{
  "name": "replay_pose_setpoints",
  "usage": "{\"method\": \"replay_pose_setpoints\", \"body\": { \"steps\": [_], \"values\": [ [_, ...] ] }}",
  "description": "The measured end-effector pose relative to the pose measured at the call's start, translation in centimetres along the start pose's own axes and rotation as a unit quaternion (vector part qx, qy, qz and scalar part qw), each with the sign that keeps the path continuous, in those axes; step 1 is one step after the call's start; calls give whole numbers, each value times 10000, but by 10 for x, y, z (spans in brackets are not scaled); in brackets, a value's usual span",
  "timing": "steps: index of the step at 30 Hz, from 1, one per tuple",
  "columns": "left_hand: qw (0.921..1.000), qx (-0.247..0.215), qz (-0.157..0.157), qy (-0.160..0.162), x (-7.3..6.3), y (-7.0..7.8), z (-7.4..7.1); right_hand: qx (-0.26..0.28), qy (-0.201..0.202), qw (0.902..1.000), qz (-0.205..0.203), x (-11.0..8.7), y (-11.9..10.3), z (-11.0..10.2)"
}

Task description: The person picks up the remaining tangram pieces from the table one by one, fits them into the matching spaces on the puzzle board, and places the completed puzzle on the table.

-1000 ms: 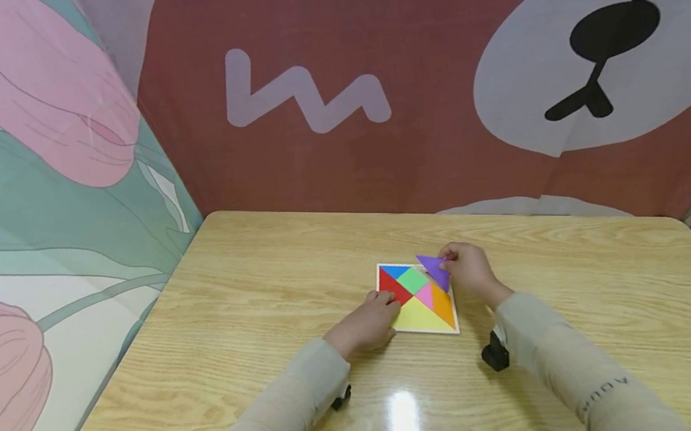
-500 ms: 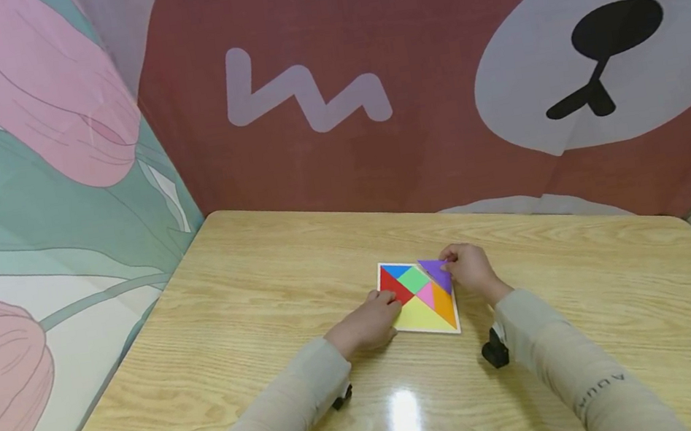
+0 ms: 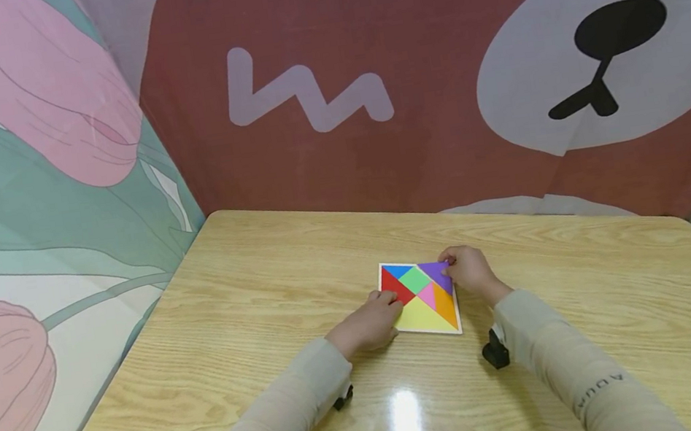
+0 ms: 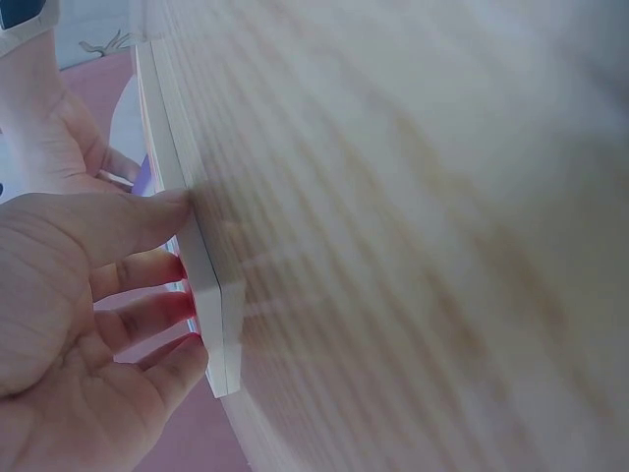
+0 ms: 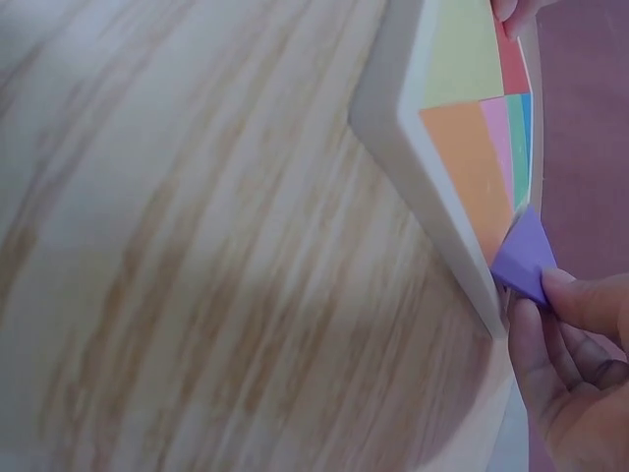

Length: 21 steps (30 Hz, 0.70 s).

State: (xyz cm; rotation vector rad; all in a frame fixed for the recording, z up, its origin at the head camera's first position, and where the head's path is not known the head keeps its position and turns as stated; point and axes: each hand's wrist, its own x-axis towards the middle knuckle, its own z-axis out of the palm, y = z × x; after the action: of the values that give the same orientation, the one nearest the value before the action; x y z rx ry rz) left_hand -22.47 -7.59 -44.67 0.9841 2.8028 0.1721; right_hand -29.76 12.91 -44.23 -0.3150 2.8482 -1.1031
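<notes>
A square tangram tray (image 3: 435, 334) with a pale rim lies on the table, filled with coloured pieces. My left hand (image 3: 370, 321) holds the tray's left side. In the left wrist view its thumb lies against the tray's side wall (image 4: 201, 270), with the fingertips over the rim. Part of the red triangle (image 3: 393, 286) is covered by those fingers. At the far right corner, my right hand (image 3: 469, 268) pinches a purple triangle (image 3: 438, 274). The right wrist view shows this purple triangle (image 5: 526, 258) tilted, raised at the pinched end, beside the orange piece (image 5: 467, 167).
Yellow (image 3: 422, 315), pink (image 3: 426, 295), green (image 3: 415, 280) and blue (image 3: 397, 271) pieces lie flat in the tray. The wooden table (image 3: 273, 270) extends around it. A printed cloth (image 3: 326, 174) hangs behind the table's far edge.
The purple triangle has turned and come down into the tray's far right corner, covering most of the gap there. My left hand has stayed on the tray.
</notes>
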Motion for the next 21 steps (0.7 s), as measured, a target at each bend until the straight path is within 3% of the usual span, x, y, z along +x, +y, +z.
{"method": "replay_pose_setpoints", "body": {
  "steps": [21],
  "values": [
    [9999,-14,-34,-106,-1,1,-1,-828,-27,9957,-422,0,1,6]
  ]
}}
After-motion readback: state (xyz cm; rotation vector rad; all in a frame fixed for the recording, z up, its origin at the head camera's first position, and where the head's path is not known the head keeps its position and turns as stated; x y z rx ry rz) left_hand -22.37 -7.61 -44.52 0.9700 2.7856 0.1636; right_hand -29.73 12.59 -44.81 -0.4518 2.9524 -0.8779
